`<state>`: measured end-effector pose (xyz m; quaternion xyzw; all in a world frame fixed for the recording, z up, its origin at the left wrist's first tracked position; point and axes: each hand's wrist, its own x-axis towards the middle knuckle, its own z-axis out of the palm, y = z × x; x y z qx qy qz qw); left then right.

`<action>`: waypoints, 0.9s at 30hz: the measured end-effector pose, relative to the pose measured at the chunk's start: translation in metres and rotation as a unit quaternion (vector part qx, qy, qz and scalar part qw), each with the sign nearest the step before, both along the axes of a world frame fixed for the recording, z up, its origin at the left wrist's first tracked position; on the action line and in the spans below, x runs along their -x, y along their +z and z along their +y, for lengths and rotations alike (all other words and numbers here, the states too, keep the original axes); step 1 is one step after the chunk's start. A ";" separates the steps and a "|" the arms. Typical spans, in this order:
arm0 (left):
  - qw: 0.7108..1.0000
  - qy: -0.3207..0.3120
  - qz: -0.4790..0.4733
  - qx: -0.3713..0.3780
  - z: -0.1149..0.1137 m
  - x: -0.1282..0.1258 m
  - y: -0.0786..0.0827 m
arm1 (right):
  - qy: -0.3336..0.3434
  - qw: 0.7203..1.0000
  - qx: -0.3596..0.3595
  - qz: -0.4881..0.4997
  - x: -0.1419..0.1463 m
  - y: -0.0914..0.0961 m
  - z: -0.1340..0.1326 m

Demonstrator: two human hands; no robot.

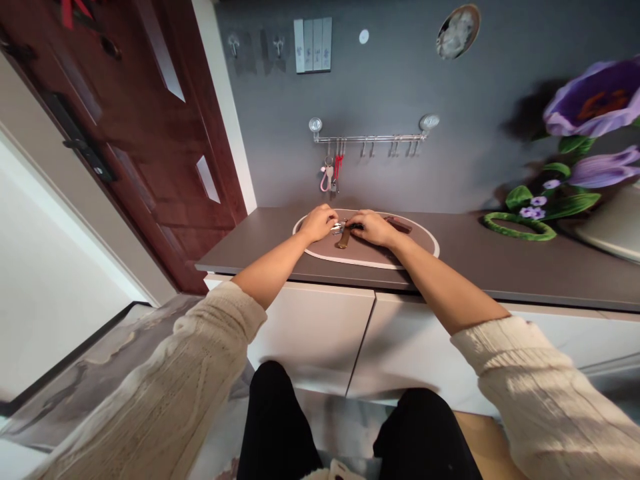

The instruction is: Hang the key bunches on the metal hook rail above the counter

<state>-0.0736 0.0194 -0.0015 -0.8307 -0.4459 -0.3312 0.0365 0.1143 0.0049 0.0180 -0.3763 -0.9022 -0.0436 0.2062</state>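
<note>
Both my hands rest on an oval brown mat with a white rim point(423, 241) on the dark counter. My left hand point(319, 223) is curled shut around a bunch of silver keys point(337, 228). My right hand point(373, 228) pinches the same bunch from the right, fingers closed near a dark fob. A tan leather strap point(343, 240) hangs from the bunch onto the mat between the hands. A dark brown strip point(400, 225) lies on the mat just beyond my right hand.
A chrome hook rail point(371, 139) on the grey wall holds a pink and red key set point(330, 175). A dark red door point(145, 133) stands left. Purple flower decor with a green ring point(517, 230) sits right on the counter point(500, 267). White cabinet doors point(320, 333) are below.
</note>
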 end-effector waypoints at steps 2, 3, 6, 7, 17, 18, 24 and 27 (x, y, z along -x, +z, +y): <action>1.000 0.003 -0.006 -0.001 0.000 0.000 0.000 | 0.004 1.000 -0.005 0.005 0.000 -0.002 0.003; 1.000 0.005 -0.009 -0.001 -0.001 0.000 0.000 | 0.006 1.000 -0.006 0.010 -0.001 -0.003 0.004; 1.000 0.006 -0.021 -0.002 -0.001 0.001 0.000 | 0.008 1.000 -0.001 0.028 -0.001 -0.004 0.007; 1.000 0.007 -0.024 -0.002 -0.001 0.001 0.000 | 0.005 0.999 0.004 0.033 -0.001 -0.004 0.007; 1.000 0.004 -0.028 -0.001 -0.002 0.000 -0.001 | -0.086 0.981 0.062 0.164 -0.001 0.002 0.002; 1.000 0.001 -0.030 -0.002 -0.002 0.000 0.000 | -0.097 0.975 0.070 0.186 -0.001 0.002 0.003; 0.998 -0.020 -0.052 -0.003 -0.002 -0.005 0.000 | -0.083 0.926 0.143 0.339 0.000 -0.004 0.018; 0.997 -0.032 -0.067 -0.010 0.000 -0.008 -0.001 | -0.031 0.881 0.197 0.428 0.001 -0.005 0.021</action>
